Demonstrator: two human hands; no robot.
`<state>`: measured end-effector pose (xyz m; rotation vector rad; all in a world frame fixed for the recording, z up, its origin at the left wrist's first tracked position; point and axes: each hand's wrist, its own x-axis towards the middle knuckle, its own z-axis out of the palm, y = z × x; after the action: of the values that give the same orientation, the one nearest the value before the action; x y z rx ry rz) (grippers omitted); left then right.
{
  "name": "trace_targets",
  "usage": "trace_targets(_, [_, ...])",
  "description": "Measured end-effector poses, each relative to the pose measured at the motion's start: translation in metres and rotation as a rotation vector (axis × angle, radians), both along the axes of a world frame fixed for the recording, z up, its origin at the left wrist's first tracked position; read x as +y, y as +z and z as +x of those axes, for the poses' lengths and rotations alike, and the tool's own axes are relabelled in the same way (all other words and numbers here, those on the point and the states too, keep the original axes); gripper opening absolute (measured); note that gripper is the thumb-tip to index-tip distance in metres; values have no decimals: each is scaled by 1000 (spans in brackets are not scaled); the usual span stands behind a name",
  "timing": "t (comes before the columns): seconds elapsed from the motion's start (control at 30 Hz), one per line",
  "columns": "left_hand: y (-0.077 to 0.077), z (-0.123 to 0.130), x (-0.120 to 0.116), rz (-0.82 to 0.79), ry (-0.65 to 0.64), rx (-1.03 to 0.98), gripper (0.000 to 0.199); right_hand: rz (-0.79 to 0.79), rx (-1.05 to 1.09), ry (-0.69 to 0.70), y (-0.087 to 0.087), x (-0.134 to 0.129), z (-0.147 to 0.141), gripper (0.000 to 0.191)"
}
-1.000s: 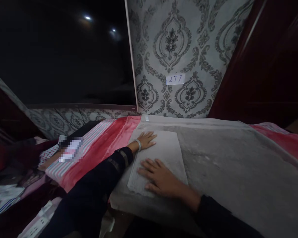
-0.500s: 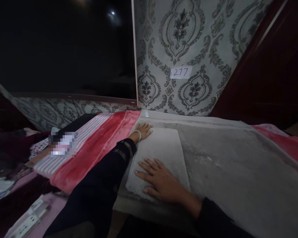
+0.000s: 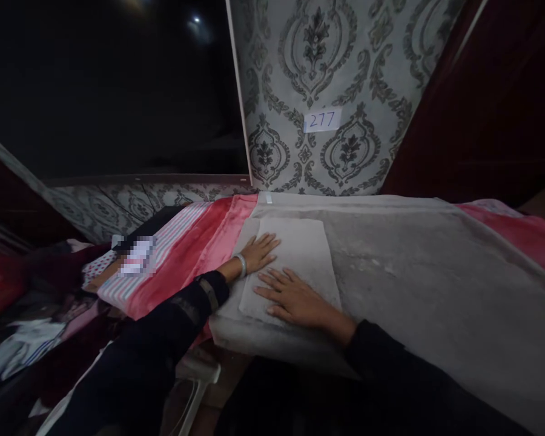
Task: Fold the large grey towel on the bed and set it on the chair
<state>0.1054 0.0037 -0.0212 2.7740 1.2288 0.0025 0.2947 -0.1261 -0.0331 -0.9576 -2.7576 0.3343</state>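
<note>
A folded light-grey cloth (image 3: pixel 300 242), towel-like, lies flat on a grey plush cover (image 3: pixel 436 290). My left hand (image 3: pixel 258 252) rests on the cloth's left side with fingers stretched out, a bracelet at its wrist. Lower down and to the right, my right hand (image 3: pixel 295 297) lies flat on the same cloth, its fingers spread. Both palms face down, and neither hand grips anything. The two hands sit close together but apart.
Red plush fabric (image 3: pixel 186 248) with a striped edge lies left of the grey cover. Piled clothes (image 3: pixel 36 339) fill the far left. Behind stand a large dark screen (image 3: pixel 118 91) and a patterned wall with a paper label (image 3: pixel 322 120). White furniture legs (image 3: pixel 200 375) show below.
My left hand has come down from the cloth's far left corner toward my right hand. The view has shifted slightly, showing more of the floor and the clothes at left.
</note>
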Motion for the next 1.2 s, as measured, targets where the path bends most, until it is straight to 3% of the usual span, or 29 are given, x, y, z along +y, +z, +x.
trace_targets(0.17, [-4,1,-2,41,51,35,61,7,-17,-29,-2,-22,-2,58])
trace_targets(0.33, [8,10,-4,54,85,110,61,-60,44,-13,-3,-61,4,62])
trace_targets(0.43, [21,15,-20,44,157,171,61,-92,124,-13,3,-72,27,59])
trace_targets(0.5, [26,19,-44,59,161,148,62,-61,159,-117,7,-68,50,57])
trace_targets(0.63, [17,29,-117,107,13,27,66,-2,152,-283,4,-45,83,56])
trace_targets(0.73, [-7,41,-167,170,-33,-7,68,-16,106,-227,-5,-24,86,56])
trace_targets(0.8, [-25,50,-188,291,13,-53,69,-40,68,-182,-10,-11,84,57])
trace_targets(0.93, [-48,61,-202,479,112,-159,72,-67,12,-146,-13,17,85,58])
trace_targets(1.2, [-53,60,-201,523,106,-247,77,-1,-82,-248,-12,107,93,64])
